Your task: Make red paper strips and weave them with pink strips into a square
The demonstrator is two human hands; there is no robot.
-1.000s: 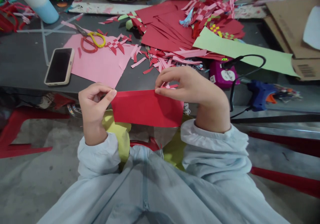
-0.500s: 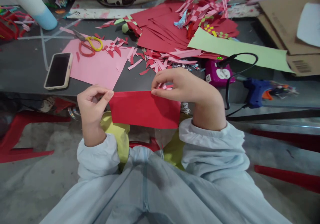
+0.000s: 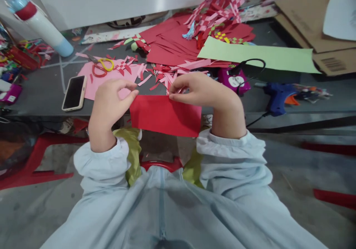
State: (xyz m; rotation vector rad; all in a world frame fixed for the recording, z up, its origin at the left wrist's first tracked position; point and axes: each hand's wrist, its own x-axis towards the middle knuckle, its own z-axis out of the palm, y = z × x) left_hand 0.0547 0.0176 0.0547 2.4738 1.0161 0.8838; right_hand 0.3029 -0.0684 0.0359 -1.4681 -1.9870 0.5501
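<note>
- Lying near the front edge of the counter (image 3: 36, 95), the phone (image 3: 74, 93) could be knocked off if the left forearm swings outward.
- Scissors (image 3: 97, 61) rest on the pink sheet (image 3: 91, 87); a tug at that sheet could drag them along.
- At the upper left corner of the red sheet (image 3: 167, 115), the left hand (image 3: 109, 102) has thumb and forefinger pinched nearly together; so little paper is held that the corner might slip or crease.
- Between both hands, the red sheet hangs by the counter's near edge; an uneven pull could buckle it, and loosened fingers could let it drop to the floor (image 3: 41, 208).
- Midway along its upper edge, the right hand (image 3: 203, 91) pinches with thumb and forefinger closed, leaving the sheet's right end unheld, so that end could flop or bend crooked.
- Paper scraps (image 3: 168, 79) lie just beyond those fingers and might catch against the sheet.
- Farther right, a careless elbow could snag the black cable (image 3: 251, 59) or jolt the blue glue gun (image 3: 278, 95); whether it is hot, I cannot tell.
</note>
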